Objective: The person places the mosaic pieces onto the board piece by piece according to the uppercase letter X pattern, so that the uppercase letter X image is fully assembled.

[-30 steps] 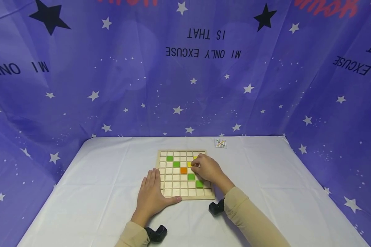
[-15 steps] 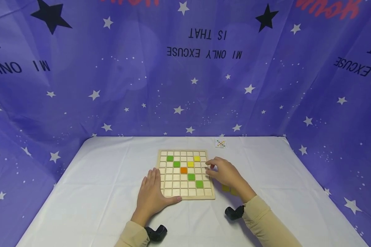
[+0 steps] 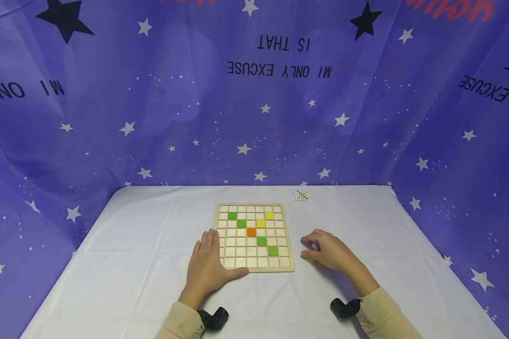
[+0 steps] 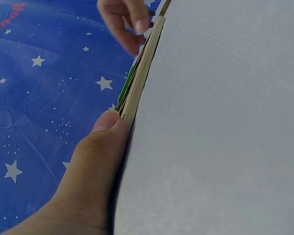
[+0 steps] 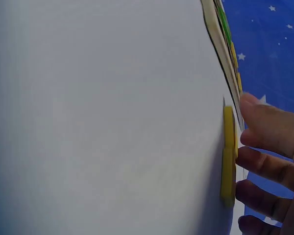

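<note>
A white-clothed table [image 3: 131, 263] stands before a purple star-printed backdrop [image 3: 152, 117]. The left hand [image 3: 207, 269] lies flat, fingers straight, against the square wooden grid board [image 3: 254, 237]. The right hand [image 3: 328, 251], fingers curled, touches flat yellow square tiles [image 5: 228, 156] lying just right of the board.

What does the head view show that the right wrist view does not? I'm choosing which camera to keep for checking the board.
Only the head view shows the whole grid of the board with its green, yellow and orange tiles, the left hand resting flat at its near left corner, and a small pattern card at the far edge of the table. Only the right wrist view shows the loose yellow tiles edge-on, with the fingertips right at them. Both show the right hand, the board and the white tablecloth.
</note>
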Demonstrator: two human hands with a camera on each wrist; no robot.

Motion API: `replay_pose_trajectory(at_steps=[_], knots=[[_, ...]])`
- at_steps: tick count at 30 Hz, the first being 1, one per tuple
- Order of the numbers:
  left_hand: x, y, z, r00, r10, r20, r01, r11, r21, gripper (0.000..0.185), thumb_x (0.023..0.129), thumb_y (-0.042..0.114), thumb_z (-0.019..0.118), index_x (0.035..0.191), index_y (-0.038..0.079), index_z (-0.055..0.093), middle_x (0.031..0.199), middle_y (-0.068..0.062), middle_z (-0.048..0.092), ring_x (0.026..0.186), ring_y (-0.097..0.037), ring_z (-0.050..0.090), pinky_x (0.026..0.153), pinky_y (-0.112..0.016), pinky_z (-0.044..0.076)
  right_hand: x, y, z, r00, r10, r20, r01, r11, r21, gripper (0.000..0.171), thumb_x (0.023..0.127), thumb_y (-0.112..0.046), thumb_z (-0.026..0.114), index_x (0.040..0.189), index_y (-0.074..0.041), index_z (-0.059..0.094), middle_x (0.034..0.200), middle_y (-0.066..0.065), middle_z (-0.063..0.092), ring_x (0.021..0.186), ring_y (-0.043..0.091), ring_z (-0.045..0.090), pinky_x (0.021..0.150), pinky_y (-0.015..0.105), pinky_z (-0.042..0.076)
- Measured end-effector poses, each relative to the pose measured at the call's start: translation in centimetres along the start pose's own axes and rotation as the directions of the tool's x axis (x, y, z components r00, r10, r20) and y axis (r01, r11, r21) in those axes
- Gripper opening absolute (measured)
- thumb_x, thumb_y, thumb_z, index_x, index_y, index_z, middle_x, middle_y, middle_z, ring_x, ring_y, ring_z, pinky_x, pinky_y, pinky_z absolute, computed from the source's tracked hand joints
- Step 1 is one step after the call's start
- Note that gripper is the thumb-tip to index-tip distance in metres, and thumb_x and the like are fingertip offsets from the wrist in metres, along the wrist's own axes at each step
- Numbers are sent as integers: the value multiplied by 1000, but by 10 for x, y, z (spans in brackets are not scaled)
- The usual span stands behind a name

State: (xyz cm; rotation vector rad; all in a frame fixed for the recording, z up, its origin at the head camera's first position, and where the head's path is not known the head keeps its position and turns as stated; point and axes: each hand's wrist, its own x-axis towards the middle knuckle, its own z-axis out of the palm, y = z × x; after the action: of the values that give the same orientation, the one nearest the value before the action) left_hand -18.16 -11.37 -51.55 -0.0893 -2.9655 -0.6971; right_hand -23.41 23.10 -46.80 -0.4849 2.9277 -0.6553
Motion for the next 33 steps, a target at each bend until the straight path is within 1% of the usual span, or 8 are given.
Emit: replay_pose_trajectory(at_steps=[4,6,9,12,16,19,26,33], knots=[[0,0,1,1000,2,-12,-2,1000,-3,149,54,96,60,157,-3,16,165,-20,16,154,-35,14,125,-53,16,-11,6,0,1000,-20,-5,20,999,-27,41,78,-41,83,113,-19,75,104,-10,65,104,15,61,96,43,52],[0,-1,0,1000,-1,-8,1,1000,-2,150,54,96,60,157,-3,15,166,-19,15,155,-35,13,125,-53,15,-14,6,1,1000,-23,-4,23,999,-41,39,77,-40,84,110,-21,76,103,-12,64,104,14,61,96,43,52],[0,-1,0,1000,-7,3,7,1000,2,150,54,97,58,157,-2,13,166,-19,13,155,-35,12,126,-53,15,-17,6,2,999,-31,-8,31,998,-61,32,77,-36,85,105,-23,78,101,-14,63,100,11,59,92,40,53],[0,-1,-1,1000,-6,0,6,1000,-1,151,54,97,58,157,-2,13,166,-19,14,155,-35,12,125,-53,15,-18,6,3,997,-76,-26,74,993,-94,26,78,-32,84,102,-23,78,98,-14,63,95,7,58,87,36,53],[0,-2,-1,1000,-2,-5,2,1000,0,150,54,97,58,157,-3,15,166,-19,15,155,-35,13,125,-53,16,-18,5,3,986,-161,-47,149,969,-196,23,80,-34,82,100,-24,78,95,-16,64,86,4,52,75,29,48],[0,-1,-1,1000,-4,-7,4,1000,2,149,54,97,58,157,-2,16,166,-19,16,155,-35,14,125,-53,16,-16,2,4,977,-203,-61,182,951,-250,20,82,-36,81,97,-24,77,94,-16,64,83,4,48,72,28,45],[0,0,-1,1000,2,-17,-2,1000,-10,149,53,96,60,157,-3,18,165,-20,17,154,-35,16,125,-53,17,-6,-13,8,972,-213,-102,191,962,-196,26,86,-39,77,101,-19,73,101,-10,66,91,9,55,84,37,51],[0,1,1,1000,-5,-2,5,1000,-14,149,54,95,62,157,-2,16,166,-19,15,155,-35,13,125,-53,16,11,-35,19,968,-234,-92,219,964,-150,29,88,-38,75,107,-17,73,104,-8,69,97,10,59,88,37,52]])
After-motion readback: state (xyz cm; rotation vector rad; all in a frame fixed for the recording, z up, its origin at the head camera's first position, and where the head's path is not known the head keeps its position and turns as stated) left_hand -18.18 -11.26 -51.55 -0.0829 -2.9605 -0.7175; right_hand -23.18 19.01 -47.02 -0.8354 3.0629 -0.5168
